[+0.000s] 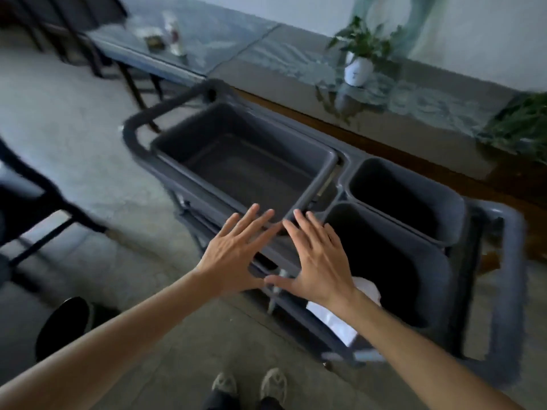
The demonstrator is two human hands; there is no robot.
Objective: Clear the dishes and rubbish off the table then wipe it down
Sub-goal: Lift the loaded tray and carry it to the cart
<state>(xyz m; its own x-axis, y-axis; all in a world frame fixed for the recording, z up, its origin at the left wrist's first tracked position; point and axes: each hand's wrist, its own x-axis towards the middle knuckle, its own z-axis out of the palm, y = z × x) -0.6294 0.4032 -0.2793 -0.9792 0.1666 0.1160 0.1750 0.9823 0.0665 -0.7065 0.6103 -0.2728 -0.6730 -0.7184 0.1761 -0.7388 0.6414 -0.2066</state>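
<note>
A dark grey service cart (503, 279) stands in front of me. It carries a large grey tub (313, 184) on the left and two deep bins, the far bin (450, 211) and the near bin (438, 279), on the right. My left hand (236, 250) and my right hand (316, 255) hover flat and spread side by side over the tub's near corner, thumbs nearly touching, holding nothing. A white cloth or paper (343, 318) lies on the cart under my right wrist. At the far left a glass-topped table (207, 34) bears a blurred bottle (174, 34) and small items (154, 39).
A second glass-topped table (414, 96) runs behind the cart with a white potted plant (359, 66) and more greenery (521, 128) at the right. Dark chairs (26, 208) stand at the left. A black round object (63, 324) sits on the concrete floor by my shoes (248, 386).
</note>
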